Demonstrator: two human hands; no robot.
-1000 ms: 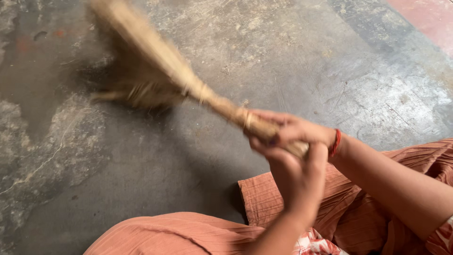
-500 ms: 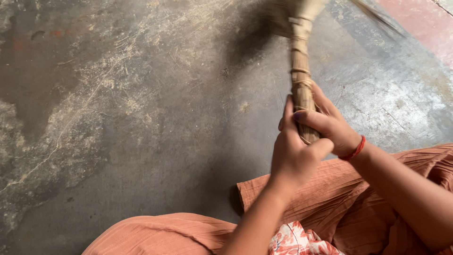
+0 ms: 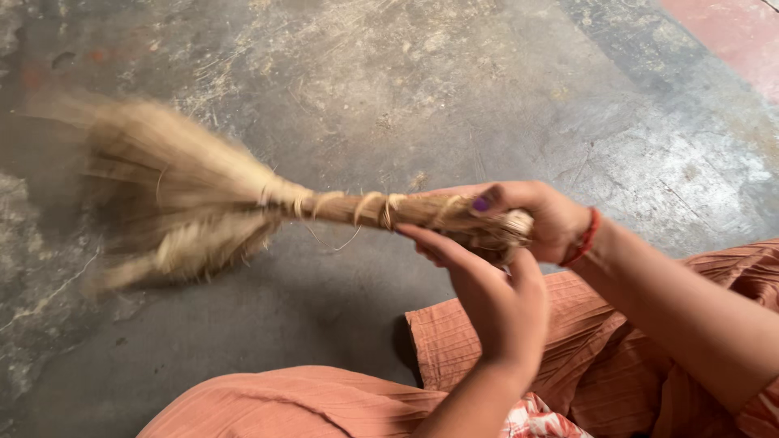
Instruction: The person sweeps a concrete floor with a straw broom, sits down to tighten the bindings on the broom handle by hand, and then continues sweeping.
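- Since half a second ago, the pale straw broom bound with cord rings (image 3: 243,212) has swung down from pointing up toward the top of the frame and now lies nearly level, its brush end out at the left.
- The right hand (image 3: 535,215) is clenched around the butt end of the broom's bound handle at right of centre, fingers wrapped over the top, a purple-painted thumbnail showing on the near side.
- A red thread bracelet (image 3: 584,237) circles the right wrist just to the right of that grip.
- The left hand (image 3: 491,296) comes up from the lower middle of the frame, palm open and fingers stretched toward the left, its fingertips touching the underside of the handle just beside the right hand; it is not closed around the handle.
- The handle runs leftward from the hands, wrapped with several cord rings, one loose strand dangling below it.
- The brush end fans out in the left half of the frame, blurred, above the floor; whether it touches the floor cannot be told.
- The worn grey concrete floor (image 3: 389,89) fills the upper frame, with scattered bits of straw and dust.
- Rust-orange pleated fabric (image 3: 617,357) covers the person's knees along the bottom and lower right.
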